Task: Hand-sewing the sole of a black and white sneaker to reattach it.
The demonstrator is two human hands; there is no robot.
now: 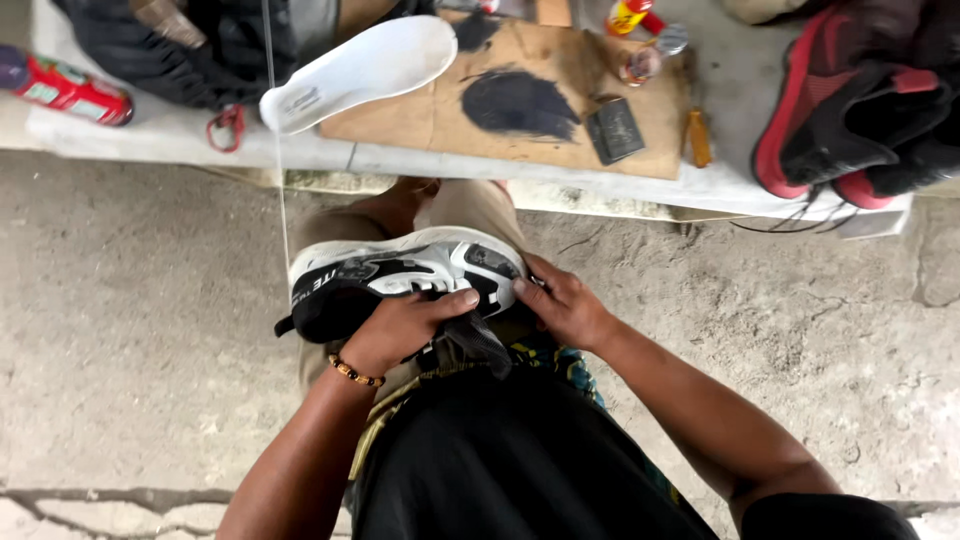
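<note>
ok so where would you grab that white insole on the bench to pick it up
Take the white insole at its narrow heel end, which juts past the cardboard sheet toward the bench's near edge. Come from the near left side, pinching it top and bottom; it lies flat and thin, so the overhanging end likely leaves room underneath.

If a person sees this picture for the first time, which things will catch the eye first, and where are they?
In the middle, the left hand and the right hand grip a black and white sneaker on the person's lap. Above it, a white insole lies on the low bench, partly over a brown cardboard sheet with black smears. At the upper right sits a red and black shoe.
</note>
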